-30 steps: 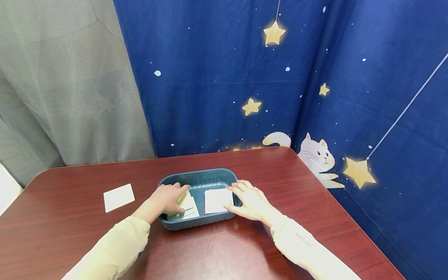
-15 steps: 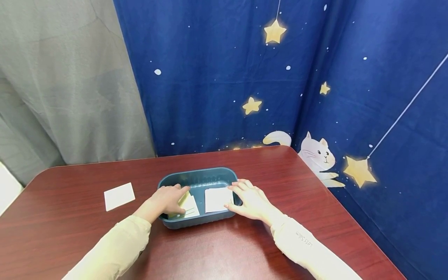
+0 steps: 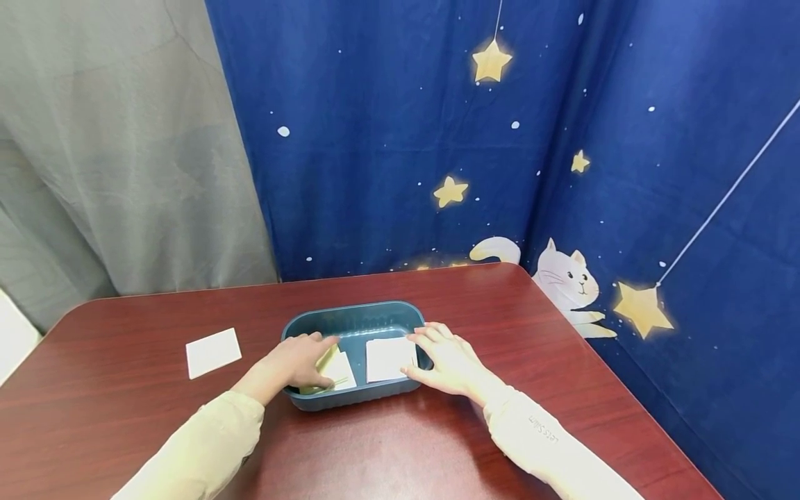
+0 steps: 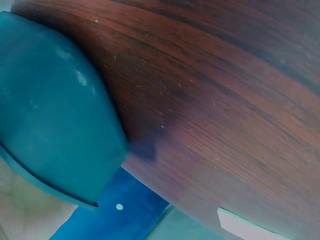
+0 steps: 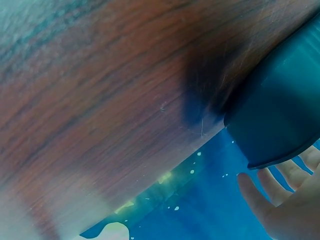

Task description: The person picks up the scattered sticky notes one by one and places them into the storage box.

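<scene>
A dark teal plastic bin (image 3: 353,398) sits on the table. My left hand (image 3: 305,360) reaches over its left end, thumb and forefinger apart at a loose pile of yellow and white cards (image 3: 342,372). The hand hides part of this pile and the other fingertips, so its hold is unclear. A squared stack of white cards (image 3: 389,358) lies in the bin's right half. My right hand (image 3: 446,360) rests over the right rim with fingers spread, fingertips near that stack's edge. In the right wrist view, the fingers (image 5: 274,187) show beyond the bin's rim.
One white card (image 3: 213,353) lies on the dark red wooden table (image 3: 387,451), left of the bin. The table's right edge runs beside my right sleeve (image 3: 544,437). Grey and blue star-patterned curtains (image 3: 400,139) hang behind the table.
My left hand has shifted slightly left and down, and the yellow and white cards under it lie a little differently. The right hand, bin and white stack look unmoved.
</scene>
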The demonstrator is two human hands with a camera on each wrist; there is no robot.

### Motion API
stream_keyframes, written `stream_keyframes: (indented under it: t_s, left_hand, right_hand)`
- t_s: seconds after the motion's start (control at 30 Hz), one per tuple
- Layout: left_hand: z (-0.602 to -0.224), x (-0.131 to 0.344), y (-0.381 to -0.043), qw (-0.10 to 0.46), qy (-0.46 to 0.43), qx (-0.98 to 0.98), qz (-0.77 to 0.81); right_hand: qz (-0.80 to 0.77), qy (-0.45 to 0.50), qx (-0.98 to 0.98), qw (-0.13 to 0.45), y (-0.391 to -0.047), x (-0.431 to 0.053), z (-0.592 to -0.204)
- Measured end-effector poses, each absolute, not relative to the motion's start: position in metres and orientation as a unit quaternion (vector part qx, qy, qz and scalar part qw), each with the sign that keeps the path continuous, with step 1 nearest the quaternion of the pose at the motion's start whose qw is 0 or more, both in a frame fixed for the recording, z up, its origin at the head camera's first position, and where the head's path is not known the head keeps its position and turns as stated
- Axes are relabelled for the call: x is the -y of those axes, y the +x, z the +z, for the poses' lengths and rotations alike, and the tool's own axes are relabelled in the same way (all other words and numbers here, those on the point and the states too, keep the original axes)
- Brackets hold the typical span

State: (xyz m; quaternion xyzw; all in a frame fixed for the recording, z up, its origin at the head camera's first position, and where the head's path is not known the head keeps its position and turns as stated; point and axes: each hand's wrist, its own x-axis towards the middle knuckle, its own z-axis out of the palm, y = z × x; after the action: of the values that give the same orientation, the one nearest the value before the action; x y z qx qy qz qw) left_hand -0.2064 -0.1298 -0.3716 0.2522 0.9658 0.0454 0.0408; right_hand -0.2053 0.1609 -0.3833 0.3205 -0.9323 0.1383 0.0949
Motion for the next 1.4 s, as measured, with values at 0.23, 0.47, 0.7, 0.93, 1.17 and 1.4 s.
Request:
stream_keyframes:
  t_s: [0.23,0.47,0.7,0.93,1.17,1.4]
  left_hand:
    - [-0.358,0.145,-0.204,-0.073,0.284,-0.954,0.069]
    - [-0.338,0.175,-0.204,-0.158,0.242,-0.953,0.092]
    - [-0.330,0.213,-0.204,-0.167,0.184,-0.965,0.089]
    - [-0.341,0.248,-0.202,-0.107,0.126,-0.983,0.084]
    - [-0.357,0.270,-0.202,-0.067,0.094,-0.989,0.092]
    - [-0.371,0.280,-0.200,-0.035,0.077,-0.992,0.098]
  right_hand:
    - [0.137,0.325,0.930,0.101,-0.206,-0.161,-0.384]
    - [0.137,0.325,0.930,0.107,-0.207,-0.161,-0.385]
    - [0.135,0.324,0.931,0.106,-0.207,-0.161,-0.384]
    - [0.134,0.321,0.932,0.105,-0.205,-0.160,-0.384]
    - [0.129,0.321,0.932,0.109,-0.205,-0.159,-0.384]
    - [0.134,0.326,0.929,0.110,-0.205,-0.159,-0.384]
